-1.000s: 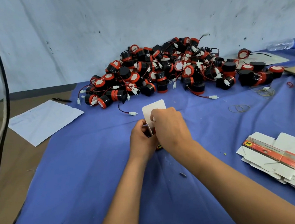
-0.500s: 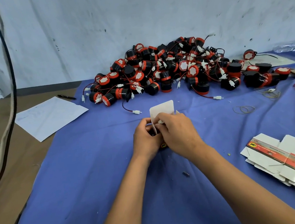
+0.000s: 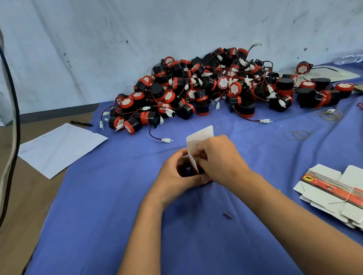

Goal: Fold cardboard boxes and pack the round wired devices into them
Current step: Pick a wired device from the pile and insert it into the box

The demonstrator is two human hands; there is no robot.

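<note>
Both hands, left hand and right hand, grip one small box mid-table, its flap upright, apparently while loading a device; next, I judge, that flap needs tucking shut, with the device heap along the far edge.

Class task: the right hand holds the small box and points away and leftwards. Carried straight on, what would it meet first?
Most likely the left hand, just across the box from the right hand. Beyond lies a loose white connector, though depth is unclear.

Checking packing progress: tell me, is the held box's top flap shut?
Open: box flap stands upright above both hands.
</note>
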